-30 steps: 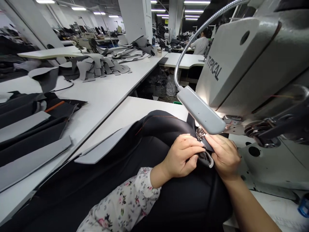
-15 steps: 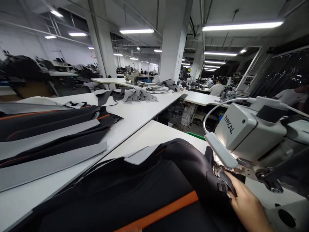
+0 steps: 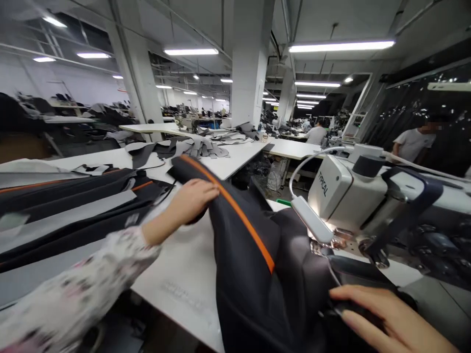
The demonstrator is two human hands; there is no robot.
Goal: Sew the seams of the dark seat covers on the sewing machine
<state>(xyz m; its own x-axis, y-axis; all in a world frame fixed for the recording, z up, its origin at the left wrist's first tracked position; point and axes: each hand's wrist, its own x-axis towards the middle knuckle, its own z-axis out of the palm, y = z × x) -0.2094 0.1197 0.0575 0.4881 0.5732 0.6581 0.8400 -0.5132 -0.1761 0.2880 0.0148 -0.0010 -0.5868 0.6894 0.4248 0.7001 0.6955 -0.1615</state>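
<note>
My left hand [image 3: 193, 198] is closed on the upper edge of a black fabric piece [image 3: 243, 274] with an orange stripe, holding it up off the table. The piece runs in folds to the needle area of a white sewing machine [image 3: 333, 189] marked TYPICAL. In front of the needle area, at lower right, my right hand [image 3: 386, 314] is curled, its thumb and forefinger around a small dark object that I cannot make out. Black material lies beneath and beside this hand. A thin pale line, perhaps thread, runs from the needle area towards the fingers.
Black and grey cut pieces [image 3: 73, 211] lie stacked on the table at left. Grey scraps [image 3: 206, 146] sit further back. Beyond the machine, a person in a white shirt [image 3: 414, 144] stands at right. A gap separates the white tables [image 3: 243, 159].
My left hand has come into view, lifting the fabric and folding its striped part up to the right. My right hand has moved back from the needle area. The view has shifted rightward.
</note>
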